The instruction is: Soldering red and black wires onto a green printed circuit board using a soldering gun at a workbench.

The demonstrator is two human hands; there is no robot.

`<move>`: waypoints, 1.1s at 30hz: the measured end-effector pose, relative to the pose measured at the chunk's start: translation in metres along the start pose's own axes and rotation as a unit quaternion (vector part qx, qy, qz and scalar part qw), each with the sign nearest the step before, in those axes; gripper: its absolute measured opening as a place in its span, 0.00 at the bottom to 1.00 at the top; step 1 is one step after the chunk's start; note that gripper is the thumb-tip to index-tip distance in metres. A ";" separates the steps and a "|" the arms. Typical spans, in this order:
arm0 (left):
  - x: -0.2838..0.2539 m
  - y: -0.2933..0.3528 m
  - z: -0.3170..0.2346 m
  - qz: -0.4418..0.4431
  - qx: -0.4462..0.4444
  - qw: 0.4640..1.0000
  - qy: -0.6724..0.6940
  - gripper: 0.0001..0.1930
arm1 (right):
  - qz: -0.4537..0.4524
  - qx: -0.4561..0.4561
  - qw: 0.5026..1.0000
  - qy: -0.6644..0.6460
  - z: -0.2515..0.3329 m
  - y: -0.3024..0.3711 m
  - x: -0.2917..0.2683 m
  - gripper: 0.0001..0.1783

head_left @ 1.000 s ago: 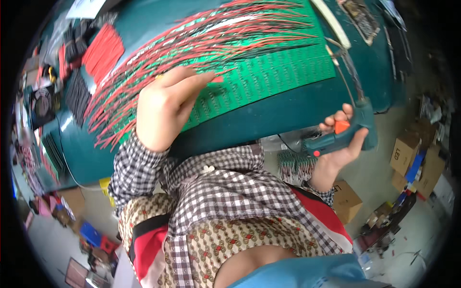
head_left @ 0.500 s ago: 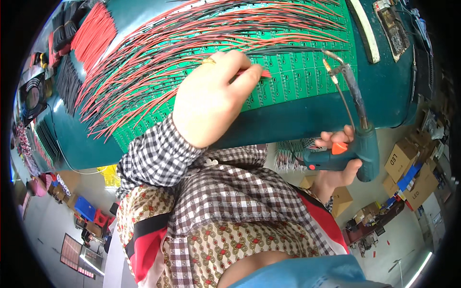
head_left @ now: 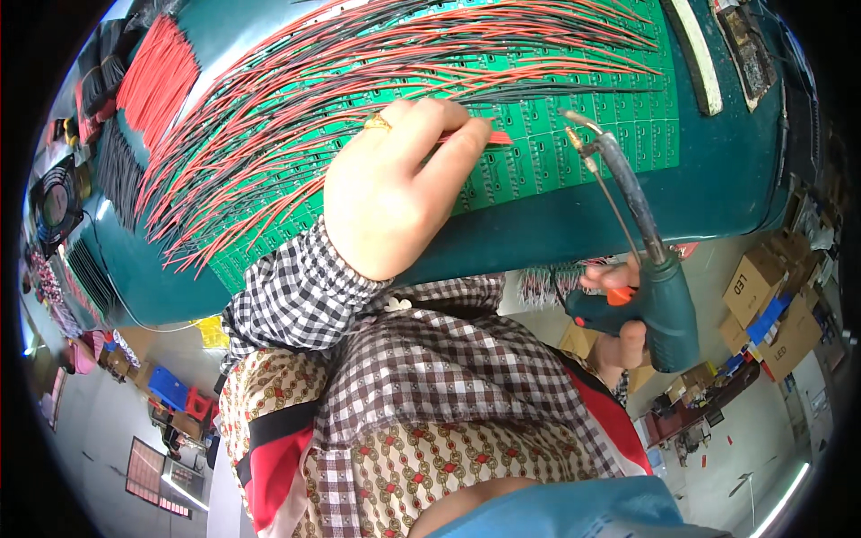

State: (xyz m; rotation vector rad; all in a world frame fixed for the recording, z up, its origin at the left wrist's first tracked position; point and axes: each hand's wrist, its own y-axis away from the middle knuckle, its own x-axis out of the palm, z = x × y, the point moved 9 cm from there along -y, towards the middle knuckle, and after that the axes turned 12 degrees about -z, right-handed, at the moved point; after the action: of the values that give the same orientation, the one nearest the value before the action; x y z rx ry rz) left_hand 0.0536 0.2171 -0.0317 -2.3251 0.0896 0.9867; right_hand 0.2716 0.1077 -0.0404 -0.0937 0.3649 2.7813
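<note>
My left hand rests over a sheet of green circuit boards, thumb and fingers pinched on red wires whose ends stick out past the fingertips. Most of what lies inside that grip is hidden. In my right hand is a dark teal soldering gun with an orange trigger and a thin solder feed tube beside its barrel. Its bent tip hovers over or near the boards, right of the red wire ends; contact cannot be made out. Many red and black wires fan across the boards.
Bundles of red wires and black wires lie at the table's far left, near a small black fan. A pale strip and a scorched tray sit at the far right. Cardboard boxes stand beyond the table's right side.
The soldering gun has moved left and its tip is now closer to my left hand, off the black wire ends. My left hand keeps its pinch on the red wires. The view has shifted slightly.
</note>
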 end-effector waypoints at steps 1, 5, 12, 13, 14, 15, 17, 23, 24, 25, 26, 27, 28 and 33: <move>-0.001 -0.001 -0.001 -0.008 0.002 1.000 0.001 0.16 | 0.002 0.022 1.000 0.004 -0.003 0.002 0.000 0.44; 0.003 0.000 -0.001 0.000 0.006 1.000 -0.010 0.16 | 0.038 0.055 0.997 0.027 -0.008 0.003 0.005 0.45; 0.005 0.002 -0.004 -0.028 0.050 0.998 -0.027 0.14 | 0.050 0.044 0.997 0.033 -0.012 0.001 0.012 0.46; 0.006 0.002 -0.004 -0.023 0.044 0.998 -0.030 0.14 | 0.049 0.042 0.997 0.039 -0.012 0.000 0.012 0.46; 0.007 0.002 -0.003 -0.018 0.038 0.999 -0.034 0.14 | 0.047 0.040 0.997 0.044 -0.013 0.000 0.013 0.46; 0.007 0.001 -0.003 -0.018 0.038 0.999 -0.034 0.14 | 0.047 0.040 0.997 0.044 -0.013 0.000 0.014 0.46; 0.006 0.001 -0.005 -0.019 0.044 0.998 -0.037 0.15 | 0.026 0.059 0.997 0.044 -0.015 -0.001 0.014 0.47; 0.007 0.002 -0.005 -0.025 0.044 0.998 -0.046 0.15 | 0.021 0.070 0.996 0.051 -0.016 -0.004 0.018 0.47; 0.007 0.002 -0.006 -0.025 0.044 0.998 -0.046 0.15 | 0.021 0.070 0.996 0.052 -0.016 -0.004 0.018 0.47; 0.007 0.001 -0.006 -0.023 0.041 0.998 -0.048 0.16 | 0.023 0.073 0.996 0.051 -0.016 -0.005 0.020 0.47; 0.007 0.001 -0.006 -0.020 0.039 0.998 -0.050 0.16 | 0.025 0.077 0.995 0.051 -0.016 -0.005 0.020 0.47; 0.007 0.001 -0.006 -0.020 0.039 0.998 -0.050 0.16 | 0.025 0.077 0.995 0.051 -0.017 -0.005 0.020 0.47; 0.007 0.001 -0.006 -0.021 0.038 0.998 -0.049 0.16 | 0.026 0.073 0.996 0.049 -0.017 -0.005 0.020 0.46; 0.007 0.000 -0.006 -0.023 0.034 0.998 -0.050 0.16 | 0.025 0.071 0.996 0.045 -0.016 -0.005 0.020 0.46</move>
State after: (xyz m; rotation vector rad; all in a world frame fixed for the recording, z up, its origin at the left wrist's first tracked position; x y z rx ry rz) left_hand 0.0623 0.2144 -0.0331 -2.2022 0.0287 1.0598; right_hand 0.2546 0.1142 -0.0592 -0.1773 0.5940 2.7962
